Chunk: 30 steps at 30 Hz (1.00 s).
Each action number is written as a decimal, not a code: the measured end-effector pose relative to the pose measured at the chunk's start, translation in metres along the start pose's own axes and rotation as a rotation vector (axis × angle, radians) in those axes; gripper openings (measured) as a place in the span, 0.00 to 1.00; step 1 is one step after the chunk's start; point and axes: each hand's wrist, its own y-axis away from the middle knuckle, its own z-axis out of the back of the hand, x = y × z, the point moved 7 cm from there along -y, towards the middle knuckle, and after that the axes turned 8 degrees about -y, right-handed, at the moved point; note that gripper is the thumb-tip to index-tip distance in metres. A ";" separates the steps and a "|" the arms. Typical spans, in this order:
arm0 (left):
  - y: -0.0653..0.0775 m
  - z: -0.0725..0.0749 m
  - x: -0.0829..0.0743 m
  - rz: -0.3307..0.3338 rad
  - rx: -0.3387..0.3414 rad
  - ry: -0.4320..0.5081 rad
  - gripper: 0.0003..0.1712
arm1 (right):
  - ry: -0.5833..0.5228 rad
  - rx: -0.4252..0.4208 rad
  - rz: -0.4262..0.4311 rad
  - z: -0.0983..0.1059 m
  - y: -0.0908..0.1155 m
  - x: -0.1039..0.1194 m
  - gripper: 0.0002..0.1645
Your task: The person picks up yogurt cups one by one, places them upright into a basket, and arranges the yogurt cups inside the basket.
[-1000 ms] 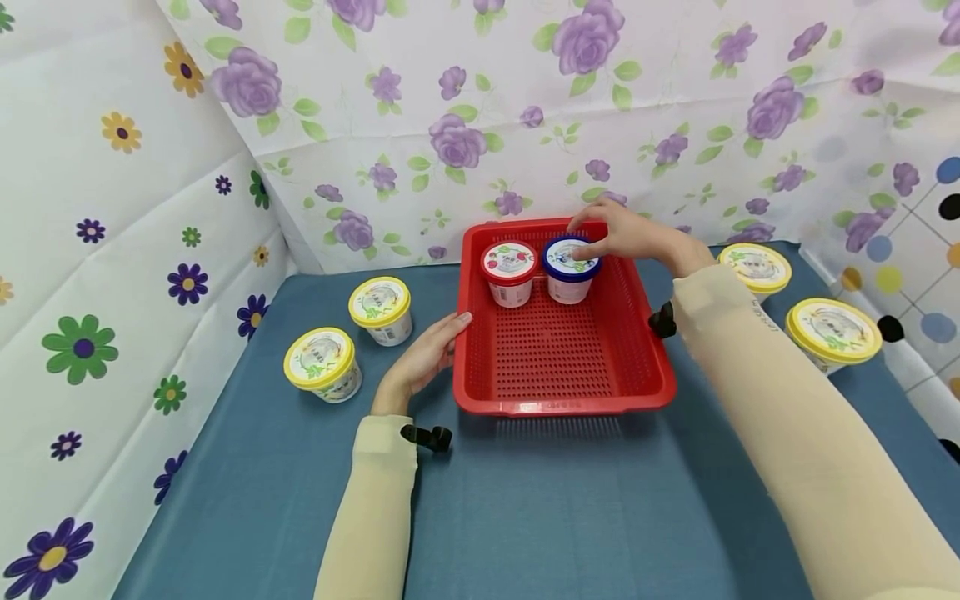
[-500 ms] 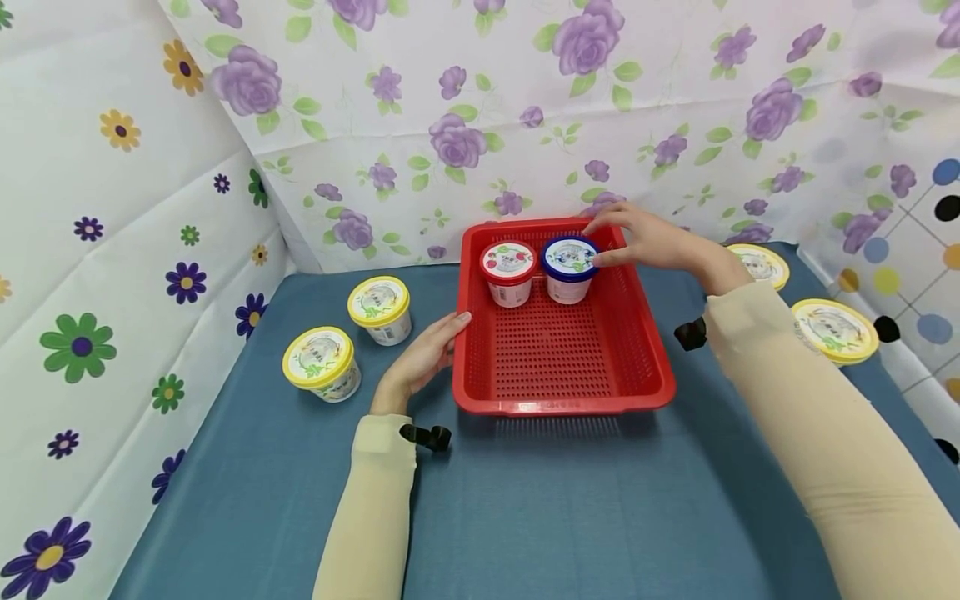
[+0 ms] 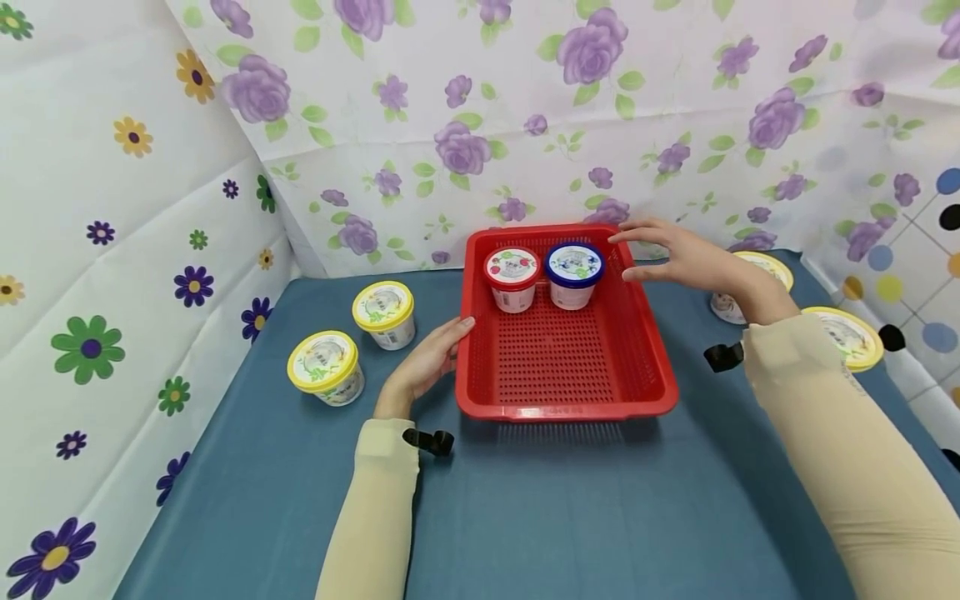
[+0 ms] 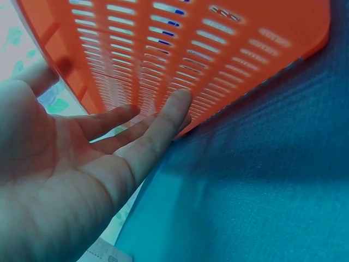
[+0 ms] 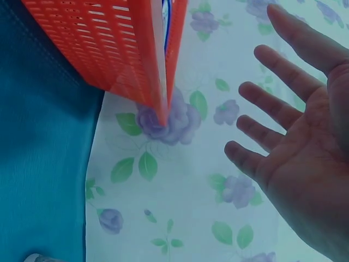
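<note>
A red plastic basket [image 3: 555, 358] with a slotted bottom rests on the blue table cover. Inside, along its far side, a red-lidded tub [image 3: 512, 267] and a blue-lidded tub [image 3: 574, 265] stand upright side by side. My left hand [image 3: 423, 367] holds the basket's left side, thumb over the rim; in the left wrist view its fingers lie against the slotted outer wall. My right hand [image 3: 690, 254] hovers by the basket's far right rim, fingers spread and nothing in it. In the right wrist view that palm [image 5: 311, 120] is bare and apart from the basket.
Two yellow-lidded tubs [image 3: 383, 305] stand left of the basket. Two more yellow-lidded tubs [image 3: 765, 265] stand at the right, partly hidden behind my right wrist and sleeve. Flower-printed sheets [image 3: 420, 208] border the table at the back and sides.
My right hand has left the blue-lidded tub and moved right, out past the basket rim. My left hand stays on the basket. The tubs keep their places.
</note>
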 end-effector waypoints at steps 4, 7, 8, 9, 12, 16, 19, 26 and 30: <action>0.000 0.001 0.002 0.002 -0.011 0.004 0.37 | -0.039 -0.014 0.011 0.002 0.008 0.000 0.40; 0.000 0.002 0.003 0.006 -0.013 0.006 0.37 | -0.053 -0.027 0.008 0.005 0.014 -0.001 0.39; 0.000 0.001 0.003 0.007 -0.011 0.010 0.37 | -0.050 -0.031 0.006 0.005 0.016 -0.002 0.40; 0.000 0.001 0.003 0.008 -0.009 0.012 0.37 | -0.046 -0.034 0.003 0.006 0.019 -0.003 0.40; -0.001 0.001 0.003 0.010 -0.006 0.009 0.38 | -0.028 -0.044 -0.008 0.007 0.029 -0.009 0.40; -0.002 0.000 0.002 0.009 -0.003 0.001 0.38 | -0.011 -0.054 -0.021 0.007 0.043 -0.017 0.39; -0.002 0.001 0.002 0.009 -0.004 0.000 0.38 | -0.002 -0.058 -0.036 0.007 0.051 -0.024 0.40; -0.003 0.002 0.002 0.003 -0.003 0.013 0.37 | 0.024 -0.055 -0.063 0.010 0.064 -0.036 0.41; -0.003 0.001 0.003 0.000 0.001 0.017 0.37 | 0.040 -0.052 -0.078 0.011 0.070 -0.041 0.40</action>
